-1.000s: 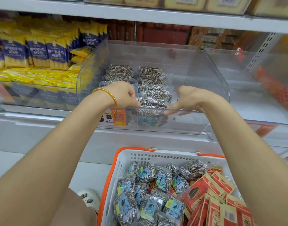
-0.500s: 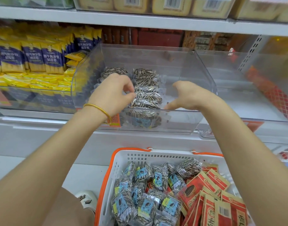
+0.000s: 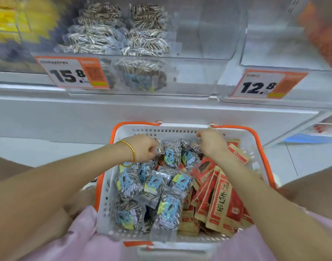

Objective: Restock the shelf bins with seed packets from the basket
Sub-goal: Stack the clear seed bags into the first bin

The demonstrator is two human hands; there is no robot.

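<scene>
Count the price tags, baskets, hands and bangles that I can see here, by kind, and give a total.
price tags: 2, one reading 15.8, one reading 12.8
basket: 1
hands: 2, left hand gripping a seed packet, right hand
bangle: 1
total: 6

At your 10 o'clock, the orange-and-white price tag (image 3: 73, 73) on the front of the clear bin (image 3: 195, 78) reads "15.8" in bold black digits. At 2 o'clock, the second price tag (image 3: 264, 84) on the neighbouring bin (image 3: 285, 53) reads "12.8". You cannot read the small print on either tag, nor the dark characters on the red packets (image 3: 225, 200) at 5 o'clock, nor the blue labels on the seed packets (image 3: 169, 206) beside them.
</scene>
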